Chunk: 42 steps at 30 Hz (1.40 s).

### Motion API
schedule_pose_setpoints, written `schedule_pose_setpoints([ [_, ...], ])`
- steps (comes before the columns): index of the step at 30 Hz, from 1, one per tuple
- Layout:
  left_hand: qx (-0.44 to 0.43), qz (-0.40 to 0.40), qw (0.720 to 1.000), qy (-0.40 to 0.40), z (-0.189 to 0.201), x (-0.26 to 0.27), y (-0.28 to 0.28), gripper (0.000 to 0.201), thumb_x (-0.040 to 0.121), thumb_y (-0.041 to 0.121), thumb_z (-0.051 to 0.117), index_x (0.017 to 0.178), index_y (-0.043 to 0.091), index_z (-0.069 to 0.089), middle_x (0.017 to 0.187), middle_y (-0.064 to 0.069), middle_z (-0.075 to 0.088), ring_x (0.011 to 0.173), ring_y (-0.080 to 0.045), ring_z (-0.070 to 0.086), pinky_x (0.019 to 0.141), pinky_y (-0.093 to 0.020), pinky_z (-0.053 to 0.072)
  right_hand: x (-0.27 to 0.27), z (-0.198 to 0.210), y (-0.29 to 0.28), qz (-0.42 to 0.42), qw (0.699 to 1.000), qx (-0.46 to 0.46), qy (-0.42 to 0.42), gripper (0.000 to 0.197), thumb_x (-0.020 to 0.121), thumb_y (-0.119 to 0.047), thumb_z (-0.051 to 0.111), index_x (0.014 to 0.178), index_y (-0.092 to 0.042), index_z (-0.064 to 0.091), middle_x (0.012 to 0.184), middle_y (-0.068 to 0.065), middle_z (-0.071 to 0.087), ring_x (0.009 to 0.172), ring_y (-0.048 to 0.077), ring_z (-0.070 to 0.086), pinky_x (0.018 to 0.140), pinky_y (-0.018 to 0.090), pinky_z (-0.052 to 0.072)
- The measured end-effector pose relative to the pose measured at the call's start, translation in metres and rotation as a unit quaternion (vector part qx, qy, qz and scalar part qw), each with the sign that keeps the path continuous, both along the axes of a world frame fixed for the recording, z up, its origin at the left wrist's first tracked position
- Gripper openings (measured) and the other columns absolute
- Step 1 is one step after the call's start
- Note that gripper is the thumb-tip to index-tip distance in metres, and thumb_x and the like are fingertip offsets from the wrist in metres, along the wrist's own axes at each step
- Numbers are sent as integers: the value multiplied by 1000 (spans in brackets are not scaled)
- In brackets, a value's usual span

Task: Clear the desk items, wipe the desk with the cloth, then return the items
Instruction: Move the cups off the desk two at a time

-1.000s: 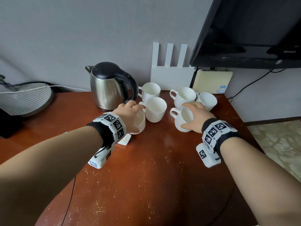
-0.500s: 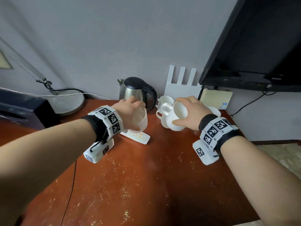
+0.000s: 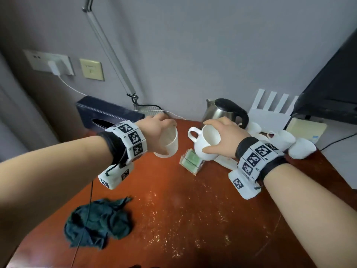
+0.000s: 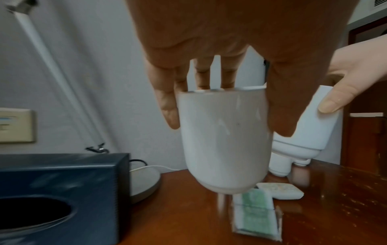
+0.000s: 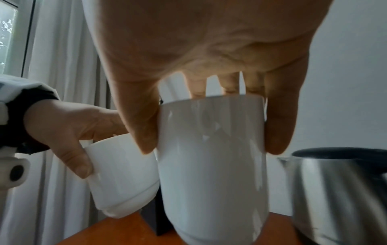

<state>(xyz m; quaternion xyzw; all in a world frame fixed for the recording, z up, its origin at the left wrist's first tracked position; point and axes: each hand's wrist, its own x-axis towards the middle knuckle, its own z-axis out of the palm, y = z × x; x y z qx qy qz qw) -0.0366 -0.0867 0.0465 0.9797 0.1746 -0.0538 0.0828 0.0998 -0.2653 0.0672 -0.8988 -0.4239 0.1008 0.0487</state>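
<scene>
The tabletop (image 3: 183, 219) is reddish-brown wood, speckled with crumbs across its near half, and a crumpled dark cloth (image 3: 98, 219) lies at its near left, well apart from both hands. Along the back wall stand a dark tissue box (image 3: 100, 115), a steel kettle (image 3: 218, 111) and, further right, several white cups (image 3: 301, 147) that rest on the wood.

Both hands are lifted clear of the surface, each carrying a cup from above. The left hand (image 3: 156, 130) grips a white cup (image 3: 170, 142) at its rim, fingers (image 4: 167, 106) curled down the outer wall and the thumb on the opposite side; the cup hangs roughly upright. The right hand (image 3: 224, 136) holds a second cup (image 3: 206, 146) the same way, tilted so its handle points left toward the other cup, the two just apart.

Below and between them lie a small clear holder with a green card (image 3: 191, 161) and a white remote (image 4: 278, 190). The left hand is nearer the tissue box side, so carrying off to the left looks the likelier way to clear.
</scene>
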Motion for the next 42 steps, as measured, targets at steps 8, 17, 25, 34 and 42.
schedule_pose_setpoints([
  [8,1,75,996,54,-22,-90,91,83,74,47,69,142,38,22,139,9,28,127,-23,38,101,-41,44,-75,-31,109,40,998,1,46,77,71,-41,71,136,-36,31,136,-1,34,125,24,37,98,35,38],
  [17,-7,116,982,149,-73,-125,154,82,81,37,64,146,33,14,143,4,24,132,-27,32,104,-40,41,-112,-92,204,6,996,14,87,74,71,-41,73,130,-29,31,133,3,38,121,25,40,90,35,42],
  [25,-32,113,980,163,-97,-112,194,74,83,26,61,144,35,19,140,4,25,134,-25,27,104,-38,41,-115,-135,252,-55,996,2,75,73,71,-46,69,129,-24,30,129,5,39,119,26,40,86,36,43],
  [34,14,48,982,185,-98,-89,205,86,82,13,66,147,33,13,151,3,15,141,-25,14,111,-39,35,-109,-140,252,-6,995,-14,96,88,70,-57,68,139,-29,22,138,2,31,123,25,34,95,36,41],
  [42,-97,151,981,76,-107,-113,214,85,82,42,65,148,28,13,149,-1,20,136,-25,27,109,-37,33,-99,-128,242,58,989,-68,122,90,79,-34,68,146,-34,9,143,1,25,126,27,37,95,36,40],
])
